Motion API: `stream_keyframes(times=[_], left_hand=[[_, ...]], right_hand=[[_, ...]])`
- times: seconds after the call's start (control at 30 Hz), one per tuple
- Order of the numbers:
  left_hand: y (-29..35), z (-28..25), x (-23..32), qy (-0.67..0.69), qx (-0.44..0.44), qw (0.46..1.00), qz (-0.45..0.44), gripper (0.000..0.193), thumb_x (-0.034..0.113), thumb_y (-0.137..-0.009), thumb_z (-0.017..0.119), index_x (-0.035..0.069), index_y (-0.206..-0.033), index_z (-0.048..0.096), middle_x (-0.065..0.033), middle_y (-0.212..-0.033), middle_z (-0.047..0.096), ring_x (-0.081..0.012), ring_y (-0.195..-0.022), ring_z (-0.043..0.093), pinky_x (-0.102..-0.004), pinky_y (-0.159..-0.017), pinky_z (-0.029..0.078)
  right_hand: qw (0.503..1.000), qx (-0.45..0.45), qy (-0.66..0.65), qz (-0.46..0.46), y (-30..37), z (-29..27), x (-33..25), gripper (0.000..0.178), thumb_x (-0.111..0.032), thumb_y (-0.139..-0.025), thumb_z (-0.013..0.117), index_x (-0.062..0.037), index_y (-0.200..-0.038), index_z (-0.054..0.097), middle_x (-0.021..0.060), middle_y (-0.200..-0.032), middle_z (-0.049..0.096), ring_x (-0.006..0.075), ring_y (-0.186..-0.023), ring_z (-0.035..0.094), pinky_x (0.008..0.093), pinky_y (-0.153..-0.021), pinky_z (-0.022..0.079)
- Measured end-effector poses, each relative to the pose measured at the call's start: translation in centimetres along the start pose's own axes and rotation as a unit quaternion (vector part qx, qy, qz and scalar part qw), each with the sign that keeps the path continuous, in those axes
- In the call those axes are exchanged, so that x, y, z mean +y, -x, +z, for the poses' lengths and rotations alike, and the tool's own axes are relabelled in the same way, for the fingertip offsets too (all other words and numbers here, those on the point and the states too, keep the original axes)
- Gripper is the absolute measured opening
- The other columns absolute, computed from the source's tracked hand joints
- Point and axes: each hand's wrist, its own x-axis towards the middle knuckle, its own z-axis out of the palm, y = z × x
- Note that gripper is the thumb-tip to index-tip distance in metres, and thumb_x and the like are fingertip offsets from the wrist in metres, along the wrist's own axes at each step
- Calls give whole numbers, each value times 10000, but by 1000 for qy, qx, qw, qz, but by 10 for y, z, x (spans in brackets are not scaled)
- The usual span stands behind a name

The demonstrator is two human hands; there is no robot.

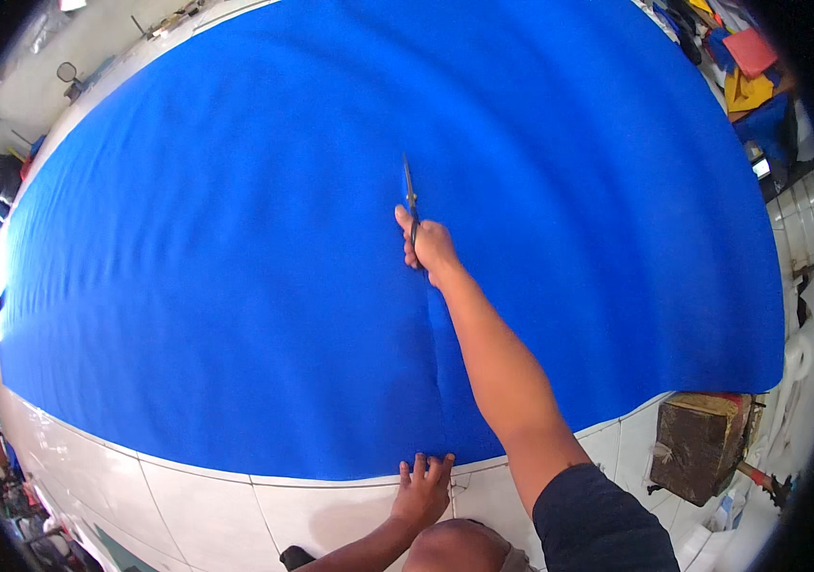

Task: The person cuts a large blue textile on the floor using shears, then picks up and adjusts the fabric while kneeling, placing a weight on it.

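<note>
A large sheet of blue fabric [235, 238] lies spread over the white tiled floor. My right hand [430, 248] reaches far out over its middle, with the fingers wrapped round the dark handles of a pair of scissors [409, 179]. The blades point away from me at the cloth; whether they are parted is too small to tell. From under the right wrist a thin line, a cut or a crease, runs toward the near edge. At that edge my left hand [422, 493] rests palm down, fingers spread, its fingertips on the fabric.
White floor tiles [197, 505] show along the near side. A worn brown box [698, 443] stands at the near right corner of the cloth. Piled items, including a red piece [750, 52] and a yellow piece [746, 92], lie at the far right. Clutter lines the left side.
</note>
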Motion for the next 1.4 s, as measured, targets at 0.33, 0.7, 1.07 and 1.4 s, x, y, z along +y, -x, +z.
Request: stream_keyframes(times=[0.33, 0.7, 1.07, 1.4], left_hand=[[-7, -26, -6, 34, -54, 998, 26, 686, 370, -806, 607, 104, -1391, 364, -182, -1164, 478, -389, -1123, 455, -586, -942, 387], [-276, -182, -183, -41, 407, 904, -122, 487, 297, -841, 549, 53, -1259, 495, -225, -1299, 442, -410, -1271, 362, -516, -1092, 235], [-295, -196, -180, 9, 336, 934, -122, 519, 298, -797, 564, 54, -1249, 488, -226, -1296, 424, -431, -1270, 345, -558, -1081, 230], [-289, -193, -181, 6, 273, 949, -157, 503, 323, -789, 558, 72, -1221, 503, -209, -1309, 398, -430, -1287, 320, -583, -1074, 225]], right_hand=[[999, -25, 24, 19, -59, 3, -31, 518, -553, -782, 677, -60, -712, 534, 48, -593, 532, 149, -450, 504, 287, -412, 391], [997, -14, -35, 62, -60, 14, -34, 465, -506, -799, 682, -78, -694, 536, 24, -577, 524, 120, -457, 504, 260, -421, 384], [996, 5, 26, 86, -57, -2, -50, 467, -489, -848, 639, -69, -692, 508, 26, -573, 531, 102, -459, 506, 260, -430, 396], [992, 27, 11, 124, -90, 11, -72, 425, -443, -855, 656, -69, -705, 520, 11, -563, 527, 95, -479, 492, 276, -444, 389]])
